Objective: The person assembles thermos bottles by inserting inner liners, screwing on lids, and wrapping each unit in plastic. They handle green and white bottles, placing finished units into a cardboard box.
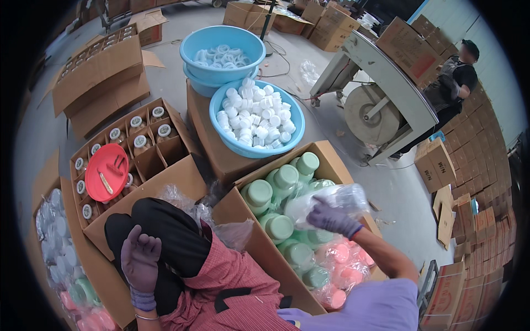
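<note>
My right hand (334, 217), in a purple glove, grips a white container (303, 208) wrapped in clear plastic and blurred by motion. It is over an open carton (337, 160) on my right. Inside that carton stand several pale green containers (256, 194), with pink ones (340, 252) in clear wrap nearer to me. My left hand (141, 258), gloved in purple too, is raised beside my knee. Its fingers are apart and partly bent, and nothing shows in it.
A divided carton (160, 187) of glass jars with white lids holds a red plate (99, 174) on top. Blue basins contain white caps (256, 118) and clear rings (223, 57). More wrapped containers (63, 254) lie at far left. A person (455, 83) stands by a machine (381, 94).
</note>
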